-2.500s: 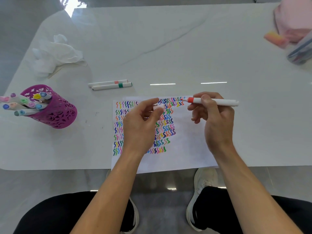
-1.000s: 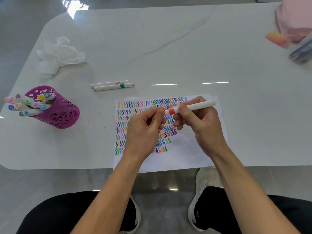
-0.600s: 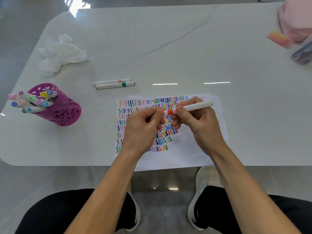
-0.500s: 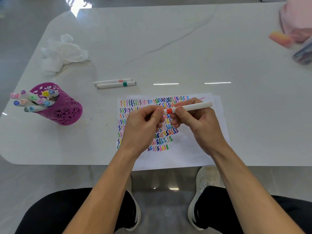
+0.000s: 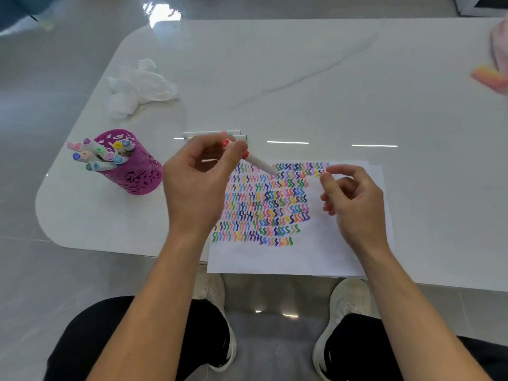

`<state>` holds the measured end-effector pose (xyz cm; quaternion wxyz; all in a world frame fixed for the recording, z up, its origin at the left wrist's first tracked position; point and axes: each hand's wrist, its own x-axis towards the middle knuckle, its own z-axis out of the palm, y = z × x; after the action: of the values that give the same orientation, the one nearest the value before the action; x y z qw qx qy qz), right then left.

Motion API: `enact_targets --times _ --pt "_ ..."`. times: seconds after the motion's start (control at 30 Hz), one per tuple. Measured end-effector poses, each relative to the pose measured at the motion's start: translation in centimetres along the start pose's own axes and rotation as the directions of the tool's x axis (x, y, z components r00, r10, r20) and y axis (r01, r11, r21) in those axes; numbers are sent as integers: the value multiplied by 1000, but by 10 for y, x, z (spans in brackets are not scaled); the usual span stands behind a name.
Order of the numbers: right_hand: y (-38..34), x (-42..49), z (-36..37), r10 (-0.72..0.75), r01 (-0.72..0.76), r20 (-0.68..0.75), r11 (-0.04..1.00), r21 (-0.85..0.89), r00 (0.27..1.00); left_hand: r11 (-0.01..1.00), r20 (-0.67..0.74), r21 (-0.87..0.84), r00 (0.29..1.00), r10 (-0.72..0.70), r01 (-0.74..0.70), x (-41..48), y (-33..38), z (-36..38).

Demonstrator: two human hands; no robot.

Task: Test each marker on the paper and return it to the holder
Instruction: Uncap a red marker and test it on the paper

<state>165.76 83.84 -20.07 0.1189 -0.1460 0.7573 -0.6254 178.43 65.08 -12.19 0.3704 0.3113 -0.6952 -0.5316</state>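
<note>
My left hand pinches a white marker with a red band at its capped end, the barrel slanting down to the right over the paper. The sheet is covered with rows of coloured squiggles. My right hand hovers over the paper's right part with loosely curled fingers and holds nothing. A purple cut-out holder with several markers stands to the left. Two more white markers lie on the table behind my left hand, partly hidden by it.
A crumpled white tissue lies at the back left of the white table. A pink-orange object and pink cloth sit at the right edge. The paper overhangs the table's near edge above my knees.
The cap went onto the red marker with both hands together. My right hand has let go of the barrel, and my left hand has carried the marker up and to the left.
</note>
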Motion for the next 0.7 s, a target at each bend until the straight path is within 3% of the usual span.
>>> enact_targets --times 0.13,0.27,0.47,0.7 --pt "10 -2 3 10 -25 -158 996 -91 987 889 -63 375 950 307 -262 9 6 -28" --pt "11 -3 3 -25 4 -152 991 -135 988 786 -142 534 883 447 -312 19 11 -51" --pt "14 -3 4 -2 -25 -159 985 -171 987 744 -212 607 846 490 -279 31 12 -73" --pt "14 -7 6 -36 4 -136 974 -225 990 739 -232 656 889 395 -157 38 3 -78"
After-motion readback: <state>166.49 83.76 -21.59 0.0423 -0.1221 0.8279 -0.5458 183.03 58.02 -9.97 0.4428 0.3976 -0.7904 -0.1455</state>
